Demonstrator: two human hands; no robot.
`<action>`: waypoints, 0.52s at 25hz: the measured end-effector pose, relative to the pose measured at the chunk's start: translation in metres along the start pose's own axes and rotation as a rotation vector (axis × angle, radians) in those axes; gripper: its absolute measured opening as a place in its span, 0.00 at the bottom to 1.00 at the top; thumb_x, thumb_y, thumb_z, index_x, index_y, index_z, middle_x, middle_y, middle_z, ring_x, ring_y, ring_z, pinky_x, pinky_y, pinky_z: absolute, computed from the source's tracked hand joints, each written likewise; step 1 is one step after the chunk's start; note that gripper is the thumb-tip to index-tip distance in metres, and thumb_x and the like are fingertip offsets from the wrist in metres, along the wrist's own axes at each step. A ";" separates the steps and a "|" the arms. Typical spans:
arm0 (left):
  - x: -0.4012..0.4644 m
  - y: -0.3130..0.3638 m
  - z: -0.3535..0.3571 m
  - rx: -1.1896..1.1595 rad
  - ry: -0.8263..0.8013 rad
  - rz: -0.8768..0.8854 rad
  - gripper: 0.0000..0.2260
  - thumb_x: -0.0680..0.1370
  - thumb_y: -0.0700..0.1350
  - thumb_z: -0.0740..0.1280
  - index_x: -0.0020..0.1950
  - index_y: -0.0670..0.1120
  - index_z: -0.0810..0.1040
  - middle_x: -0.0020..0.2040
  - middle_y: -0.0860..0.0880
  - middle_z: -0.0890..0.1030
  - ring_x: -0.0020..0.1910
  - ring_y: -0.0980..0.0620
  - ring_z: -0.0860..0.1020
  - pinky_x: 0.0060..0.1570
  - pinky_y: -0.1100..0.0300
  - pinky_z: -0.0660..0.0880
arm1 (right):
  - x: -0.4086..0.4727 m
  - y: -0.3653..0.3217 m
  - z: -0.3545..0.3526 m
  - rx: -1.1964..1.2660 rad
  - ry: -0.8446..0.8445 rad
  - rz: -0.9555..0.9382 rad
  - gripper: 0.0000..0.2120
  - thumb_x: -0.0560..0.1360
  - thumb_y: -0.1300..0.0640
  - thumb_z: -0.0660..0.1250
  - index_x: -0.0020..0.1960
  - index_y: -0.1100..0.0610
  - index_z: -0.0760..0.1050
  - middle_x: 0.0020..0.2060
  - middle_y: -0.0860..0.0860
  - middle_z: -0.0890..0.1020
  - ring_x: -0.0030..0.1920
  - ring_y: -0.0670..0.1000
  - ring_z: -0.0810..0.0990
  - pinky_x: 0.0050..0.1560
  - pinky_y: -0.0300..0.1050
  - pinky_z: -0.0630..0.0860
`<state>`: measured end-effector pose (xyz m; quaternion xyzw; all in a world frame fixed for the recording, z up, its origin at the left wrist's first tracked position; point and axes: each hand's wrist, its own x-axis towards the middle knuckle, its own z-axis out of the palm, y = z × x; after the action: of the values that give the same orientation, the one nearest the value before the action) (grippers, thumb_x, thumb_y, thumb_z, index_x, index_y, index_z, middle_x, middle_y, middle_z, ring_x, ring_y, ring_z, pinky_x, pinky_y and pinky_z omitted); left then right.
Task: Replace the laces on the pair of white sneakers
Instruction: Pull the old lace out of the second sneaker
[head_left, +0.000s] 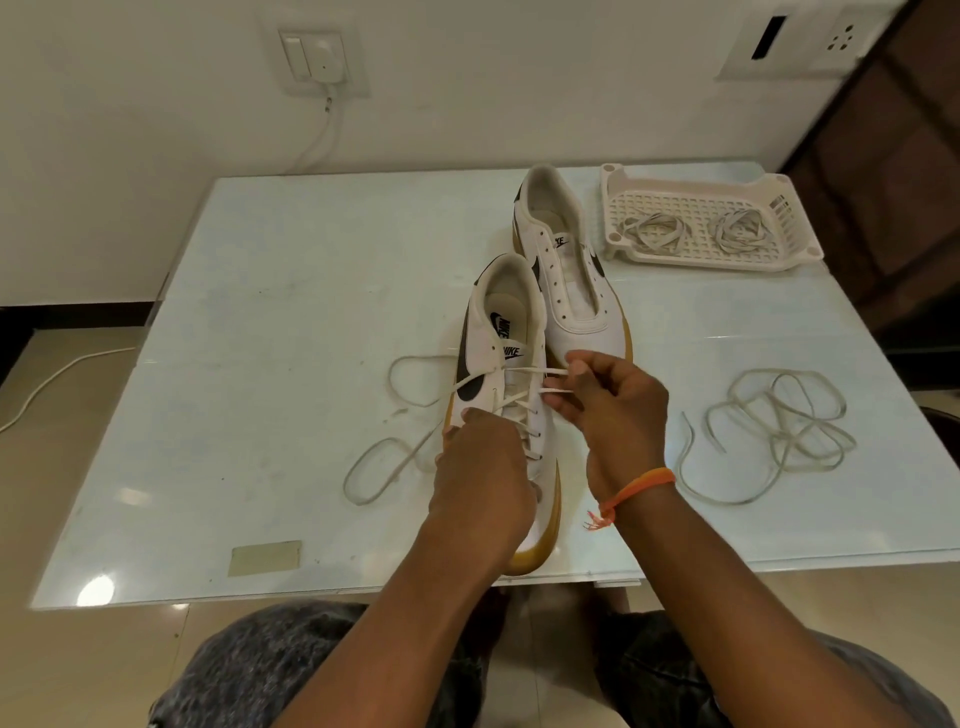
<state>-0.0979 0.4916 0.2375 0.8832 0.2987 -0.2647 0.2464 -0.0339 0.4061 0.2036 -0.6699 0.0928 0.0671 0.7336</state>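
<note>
Left hand (480, 480) grips the near sneaker (506, 395). Right hand (613, 410) pinches its lace (535, 371). Far sneaker (563, 270) sits unlaced.

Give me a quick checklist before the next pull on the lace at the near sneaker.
1. Right hand pinches the lace with its fingers: ok.
2. Left hand steadies the near sneaker: ok.
3. Lace tails free on the table, no knots: ok.
4. Upper eyelets threaded: not ok, the top ones look empty.
5. Far sneaker laced: not ok, eyelets bare.
6. Another lace ready to the right: ok; whether it is new or old, cannot tell.
</note>
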 end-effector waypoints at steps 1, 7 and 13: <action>0.000 -0.001 0.000 0.005 0.013 0.013 0.34 0.72 0.53 0.75 0.73 0.45 0.64 0.67 0.46 0.73 0.63 0.46 0.76 0.63 0.56 0.74 | 0.001 0.000 0.000 0.096 0.000 0.106 0.06 0.78 0.65 0.65 0.50 0.57 0.80 0.46 0.58 0.84 0.45 0.54 0.85 0.42 0.42 0.82; 0.013 0.001 0.006 -0.038 -0.001 -0.086 0.40 0.72 0.52 0.75 0.76 0.43 0.57 0.69 0.42 0.71 0.64 0.43 0.74 0.63 0.52 0.75 | 0.008 0.005 0.002 -0.751 -0.169 -0.723 0.16 0.75 0.56 0.71 0.63 0.56 0.78 0.49 0.52 0.78 0.44 0.46 0.78 0.42 0.40 0.80; 0.013 0.000 0.007 -0.056 -0.013 -0.099 0.42 0.70 0.52 0.77 0.75 0.40 0.58 0.68 0.40 0.72 0.64 0.41 0.74 0.62 0.50 0.75 | 0.005 0.011 0.006 -0.784 -0.093 -0.740 0.06 0.77 0.65 0.66 0.42 0.57 0.78 0.39 0.54 0.81 0.38 0.49 0.80 0.38 0.43 0.79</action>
<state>-0.0910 0.4931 0.2244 0.8584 0.3474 -0.2741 0.2595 -0.0311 0.4132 0.1923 -0.8776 -0.2140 -0.1364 0.4068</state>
